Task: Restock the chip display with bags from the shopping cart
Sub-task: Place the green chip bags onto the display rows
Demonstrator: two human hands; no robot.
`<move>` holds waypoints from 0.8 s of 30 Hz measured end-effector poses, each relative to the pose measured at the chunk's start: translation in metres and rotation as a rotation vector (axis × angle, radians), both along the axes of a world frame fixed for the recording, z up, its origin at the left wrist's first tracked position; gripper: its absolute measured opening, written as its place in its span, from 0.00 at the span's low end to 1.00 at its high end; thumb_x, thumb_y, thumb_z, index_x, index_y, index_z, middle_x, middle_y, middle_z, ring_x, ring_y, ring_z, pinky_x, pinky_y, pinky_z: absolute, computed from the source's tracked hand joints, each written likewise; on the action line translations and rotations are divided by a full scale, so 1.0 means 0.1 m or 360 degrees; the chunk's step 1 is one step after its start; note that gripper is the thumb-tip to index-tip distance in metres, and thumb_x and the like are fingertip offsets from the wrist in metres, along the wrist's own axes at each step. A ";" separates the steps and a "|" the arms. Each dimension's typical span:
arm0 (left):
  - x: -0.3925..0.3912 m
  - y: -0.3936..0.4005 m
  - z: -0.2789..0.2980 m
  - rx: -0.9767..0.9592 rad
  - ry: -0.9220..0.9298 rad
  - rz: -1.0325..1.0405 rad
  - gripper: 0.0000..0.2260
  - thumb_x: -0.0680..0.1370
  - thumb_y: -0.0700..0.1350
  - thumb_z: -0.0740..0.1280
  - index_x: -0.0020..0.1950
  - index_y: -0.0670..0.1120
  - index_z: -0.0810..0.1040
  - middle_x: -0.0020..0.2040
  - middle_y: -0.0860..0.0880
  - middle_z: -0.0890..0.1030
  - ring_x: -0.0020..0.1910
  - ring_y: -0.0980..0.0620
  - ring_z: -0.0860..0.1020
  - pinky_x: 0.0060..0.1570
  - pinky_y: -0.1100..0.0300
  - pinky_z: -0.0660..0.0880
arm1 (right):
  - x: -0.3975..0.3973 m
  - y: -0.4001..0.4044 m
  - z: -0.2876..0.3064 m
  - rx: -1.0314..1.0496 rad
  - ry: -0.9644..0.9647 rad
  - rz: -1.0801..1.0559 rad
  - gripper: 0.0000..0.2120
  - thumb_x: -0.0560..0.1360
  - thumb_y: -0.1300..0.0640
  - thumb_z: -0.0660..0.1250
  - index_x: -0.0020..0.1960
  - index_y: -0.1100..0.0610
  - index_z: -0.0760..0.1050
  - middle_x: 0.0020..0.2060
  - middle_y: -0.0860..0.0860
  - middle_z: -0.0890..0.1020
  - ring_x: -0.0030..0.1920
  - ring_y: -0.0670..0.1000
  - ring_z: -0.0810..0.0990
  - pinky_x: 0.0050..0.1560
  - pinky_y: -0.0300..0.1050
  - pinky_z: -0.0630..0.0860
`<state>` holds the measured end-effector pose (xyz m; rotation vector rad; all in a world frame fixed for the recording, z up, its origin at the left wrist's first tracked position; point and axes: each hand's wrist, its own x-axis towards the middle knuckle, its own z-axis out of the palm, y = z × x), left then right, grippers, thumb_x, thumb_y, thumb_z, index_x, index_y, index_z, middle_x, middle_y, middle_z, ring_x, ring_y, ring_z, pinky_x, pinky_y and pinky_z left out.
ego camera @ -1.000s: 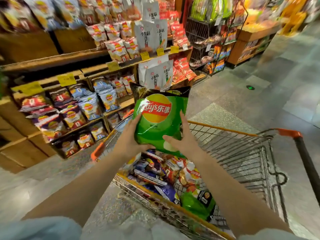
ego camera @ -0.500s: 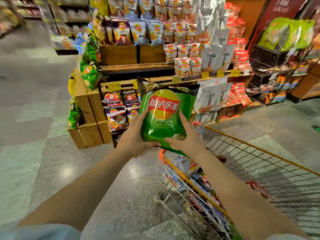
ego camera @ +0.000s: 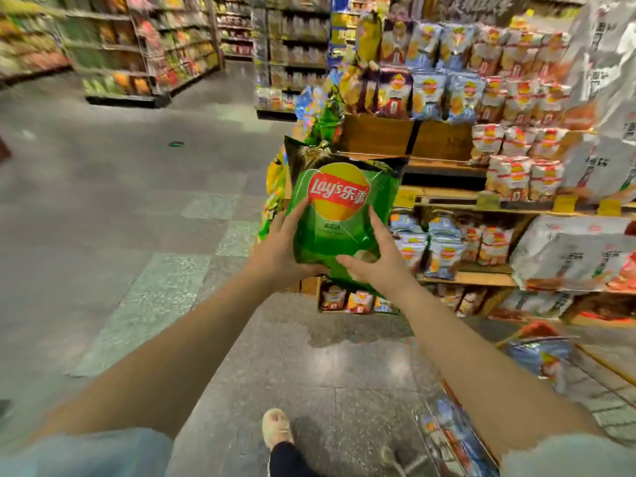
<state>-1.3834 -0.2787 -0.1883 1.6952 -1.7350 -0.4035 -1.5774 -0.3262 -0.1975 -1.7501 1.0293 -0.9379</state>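
Two bare arms reach out from pale blue sleeves (ego camera: pixel 89 452), and below them one foot in a light shoe (ego camera: pixel 276 429) stands on the grey speckled floor (ego camera: pixel 103 235). At the lower right the shopping cart (ego camera: pixel 585 380) shows only a blurred corner, with blue chip bags lying in it; their print is too smeared to read.

Between the hands, held upright at chest height and clear of any shelf, is a green chip bag (ego camera: pixel 339 222). Its red banner on a yellow disc reads "Lay's" followed by two Chinese characters; the small flavour line beneath is too blurred to make out. The left hand (ego camera: pixel 280 247) grips the bag's lower left edge, fingers curled up along the side and slightly spread. The right hand (ego camera: pixel 377 261) grips the lower right, fingers extended up the edge, thumb pressed across the bottom front.

Beyond the bag stands the wooden chip display (ego camera: pixel 444 173), stacked with rows of Lay's bags, yellow price tags along its shelf edges. Farther aisles are blurred.
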 end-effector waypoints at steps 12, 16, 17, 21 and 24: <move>1.74 -1.51 0.30 0.0035 -0.0092 0.0206 0.52 0.66 0.50 0.79 0.78 0.58 0.46 0.75 0.45 0.58 0.71 0.44 0.66 0.64 0.49 0.71 | 1.89 -1.76 0.12 -0.0071 -0.0051 0.0199 0.47 0.70 0.54 0.76 0.77 0.42 0.49 0.75 0.47 0.58 0.73 0.46 0.58 0.73 0.55 0.62; 2.25 -1.93 0.30 0.0039 -0.0037 0.0228 0.52 0.67 0.49 0.79 0.78 0.59 0.44 0.75 0.45 0.57 0.72 0.44 0.64 0.64 0.50 0.71 | 2.41 -2.28 0.15 -0.0044 -0.0056 0.0261 0.49 0.69 0.54 0.76 0.78 0.43 0.46 0.75 0.48 0.58 0.72 0.44 0.58 0.73 0.53 0.61; 2.36 -2.00 0.27 0.0040 -0.0019 0.0235 0.51 0.68 0.48 0.78 0.78 0.59 0.44 0.75 0.45 0.57 0.72 0.45 0.64 0.64 0.51 0.71 | 2.53 -2.38 0.14 -0.0052 -0.0047 0.0284 0.49 0.69 0.54 0.76 0.78 0.44 0.46 0.75 0.48 0.58 0.72 0.44 0.58 0.73 0.52 0.61; 2.79 -2.26 0.12 0.0059 0.0030 0.0229 0.51 0.68 0.47 0.79 0.73 0.64 0.43 0.76 0.46 0.55 0.73 0.44 0.63 0.65 0.50 0.72 | 2.92 -2.66 0.04 0.0005 0.0008 0.0361 0.49 0.69 0.54 0.76 0.78 0.43 0.45 0.75 0.47 0.56 0.74 0.46 0.56 0.73 0.49 0.59; 3.09 -2.54 0.02 0.0092 0.0043 0.0235 0.52 0.67 0.46 0.79 0.71 0.67 0.42 0.76 0.46 0.55 0.72 0.44 0.63 0.66 0.49 0.71 | 3.18 -2.91 -0.03 0.0046 0.0024 0.0363 0.49 0.69 0.54 0.76 0.77 0.43 0.45 0.76 0.48 0.56 0.75 0.48 0.55 0.74 0.50 0.58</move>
